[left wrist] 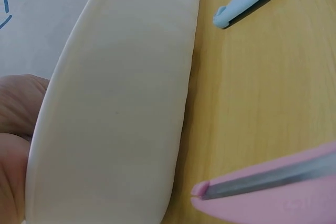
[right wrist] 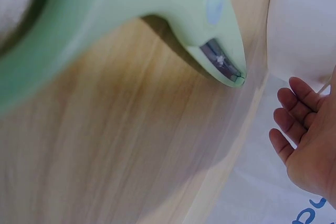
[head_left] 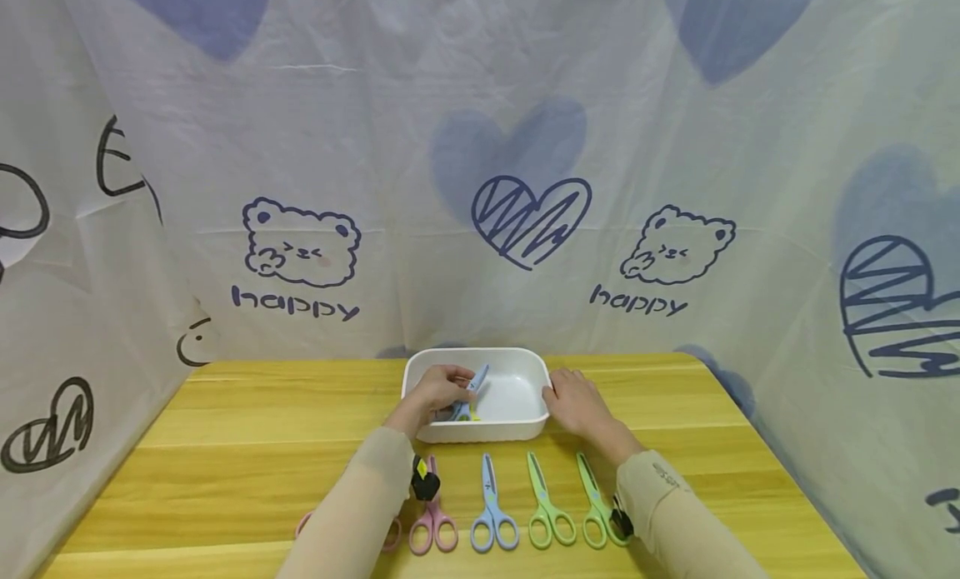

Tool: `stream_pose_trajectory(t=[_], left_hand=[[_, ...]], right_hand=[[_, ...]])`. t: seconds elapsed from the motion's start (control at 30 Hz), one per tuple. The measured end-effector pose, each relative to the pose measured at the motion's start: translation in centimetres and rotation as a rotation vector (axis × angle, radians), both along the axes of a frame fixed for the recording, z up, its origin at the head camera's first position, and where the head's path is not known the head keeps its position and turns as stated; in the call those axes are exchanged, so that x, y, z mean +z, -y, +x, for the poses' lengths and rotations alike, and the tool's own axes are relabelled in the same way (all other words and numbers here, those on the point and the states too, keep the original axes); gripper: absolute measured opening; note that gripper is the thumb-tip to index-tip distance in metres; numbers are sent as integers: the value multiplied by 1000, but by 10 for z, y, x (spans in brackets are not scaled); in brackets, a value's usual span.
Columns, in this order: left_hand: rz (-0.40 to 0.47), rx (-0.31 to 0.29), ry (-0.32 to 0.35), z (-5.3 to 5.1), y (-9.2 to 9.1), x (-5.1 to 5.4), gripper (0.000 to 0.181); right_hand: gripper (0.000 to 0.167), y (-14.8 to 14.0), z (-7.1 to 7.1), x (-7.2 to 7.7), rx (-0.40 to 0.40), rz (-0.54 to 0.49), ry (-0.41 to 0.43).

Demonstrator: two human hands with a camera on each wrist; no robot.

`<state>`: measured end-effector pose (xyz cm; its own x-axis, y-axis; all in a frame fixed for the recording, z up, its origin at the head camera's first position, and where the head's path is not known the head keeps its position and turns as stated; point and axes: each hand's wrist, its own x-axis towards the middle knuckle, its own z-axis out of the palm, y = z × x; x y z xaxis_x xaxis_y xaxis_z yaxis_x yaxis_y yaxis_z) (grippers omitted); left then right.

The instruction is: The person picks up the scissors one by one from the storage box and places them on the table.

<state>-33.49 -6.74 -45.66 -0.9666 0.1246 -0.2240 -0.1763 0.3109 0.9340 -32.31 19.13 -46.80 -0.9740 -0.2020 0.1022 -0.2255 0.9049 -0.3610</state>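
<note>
In the head view, my left hand [head_left: 442, 389] is inside the white bin [head_left: 480, 431], its fingers and thumb on a pair of blue scissors [head_left: 478, 377] that leans with its tip up. A small yellow part [head_left: 475, 414] shows beside the blue handles; what it belongs to is hard to tell. At the bin's right end, my right hand [head_left: 577, 400] holds the rim. The right wrist view shows loosely bent fingers [right wrist: 290, 124] outside the bin wall [right wrist: 299, 24]; the thumb is hidden there. The left wrist view shows part of my left hand [left wrist: 16, 129] behind the bin's front wall.
In front of the bin lie pink scissors [head_left: 432, 521], blue scissors [head_left: 491, 512] and two green pairs [head_left: 547, 508]. Another pink handle [head_left: 302, 522] shows beside my left forearm, which hides most of it. A printed cloth [head_left: 420, 229] hangs behind the wooden table [head_left: 247, 446].
</note>
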Motion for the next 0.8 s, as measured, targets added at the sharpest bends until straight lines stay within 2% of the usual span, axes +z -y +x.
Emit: stream_pose_trajectory(t=[0.4,0.53,0.8], left_hand=[[10,-7,-34,-2,2,3,35],[17,3,-23,-1,2,7,34],[76,-7,-47,1,3,9,35]], right_hand=[[36,0,0,0,10,1,-21],[37,-1,-1,-3,28,-7,-47],[37,0,1,0,20,-3,-44]])
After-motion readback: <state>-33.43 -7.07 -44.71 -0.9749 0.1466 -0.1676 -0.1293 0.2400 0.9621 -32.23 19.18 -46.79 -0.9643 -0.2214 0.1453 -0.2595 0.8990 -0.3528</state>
